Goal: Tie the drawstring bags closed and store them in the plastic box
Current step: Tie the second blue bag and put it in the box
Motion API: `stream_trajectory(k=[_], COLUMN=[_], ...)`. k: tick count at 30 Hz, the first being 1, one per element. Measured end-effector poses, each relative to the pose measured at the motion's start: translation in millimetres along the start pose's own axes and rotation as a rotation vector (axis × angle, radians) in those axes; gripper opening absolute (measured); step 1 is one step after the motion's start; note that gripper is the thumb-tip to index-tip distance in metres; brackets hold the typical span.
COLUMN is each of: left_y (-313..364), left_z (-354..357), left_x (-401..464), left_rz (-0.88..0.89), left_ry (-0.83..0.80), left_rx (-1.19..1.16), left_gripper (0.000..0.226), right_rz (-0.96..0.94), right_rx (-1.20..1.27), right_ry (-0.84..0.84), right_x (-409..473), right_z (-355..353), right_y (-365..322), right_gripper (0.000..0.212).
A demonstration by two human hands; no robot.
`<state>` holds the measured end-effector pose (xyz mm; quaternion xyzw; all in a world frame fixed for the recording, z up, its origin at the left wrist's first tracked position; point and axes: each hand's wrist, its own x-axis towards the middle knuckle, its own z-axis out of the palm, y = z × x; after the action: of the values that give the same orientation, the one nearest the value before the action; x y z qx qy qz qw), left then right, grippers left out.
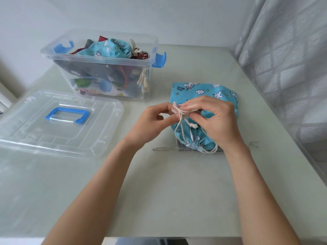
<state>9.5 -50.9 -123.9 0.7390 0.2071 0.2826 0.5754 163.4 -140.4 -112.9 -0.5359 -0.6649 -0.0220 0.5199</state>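
Drawstring (178,117) — pinched by both hands (155,121) (212,119) — over blue bag (203,92)

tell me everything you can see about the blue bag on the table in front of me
The bag is light blue cloth printed with white unicorns, clouds and small stars. It lies flat on the table, right of the box, its gathered mouth toward you. A knotted cream cord loops from that mouth; left hand and right hand pinch it above the bag. Something grey peeks out underneath.
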Motion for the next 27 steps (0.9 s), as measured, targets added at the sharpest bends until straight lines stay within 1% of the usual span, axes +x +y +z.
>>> stream_trajectory(k=[4,7,11,13,17,21,23,25,27], left_y=[1.4,-1.1,-3.1,-3.4,-7.1,-7.9,-8.8,-8.8,-5.8], left_z=[0.3,0.7,1.4,1.4,-3.1,-3.3,-5.6,-9.6,-11.7], left_x=[-1.8,-1.5,-0.3,0.2,2.4,-0.2,-0.8,-1.2,-1.6], left_rz=[-0.040,-0.048,-0.036,-0.016,-0.002,0.010,0.023,0.032,0.045], left_ry=[-0.012,-0.025,-0.005,0.016,0.075,0.043,0.075,0.126,0.167], left_rx=[-0.018,0.023,0.076,0.076,0.015,-0.052,-0.032,0.001,-0.041], left_gripper=[0.022,0.025,0.021,0.019,0.012,0.005,0.008,0.012,0.014], right_rz=[0.011,0.012,0.030,0.086,0.367,0.505,0.567,0.640,0.728], right_rx=[-0.010,-0.038,-0.007,0.023,0.246,0.412,0.509,0.648,0.811], right_ry=[0.011,0.004,-0.037,-0.059,-0.020,0.017,0.097,0.207,0.309], right_x=[-3.8,-5.4,-7.3,-8.2,-8.2,-7.8,-6.9,-6.0,-6.3], right_z=[0.2,1.0,0.0,0.2,0.8,3.0,2.6,-2.1,-9.8], right_y=[0.6,0.6,2.8,3.4,4.4,3.1,-1.3,-6.0,-9.8], right_gripper=[0.011,0.012,0.015,0.014,0.011,0.013,0.010,0.014,0.018])
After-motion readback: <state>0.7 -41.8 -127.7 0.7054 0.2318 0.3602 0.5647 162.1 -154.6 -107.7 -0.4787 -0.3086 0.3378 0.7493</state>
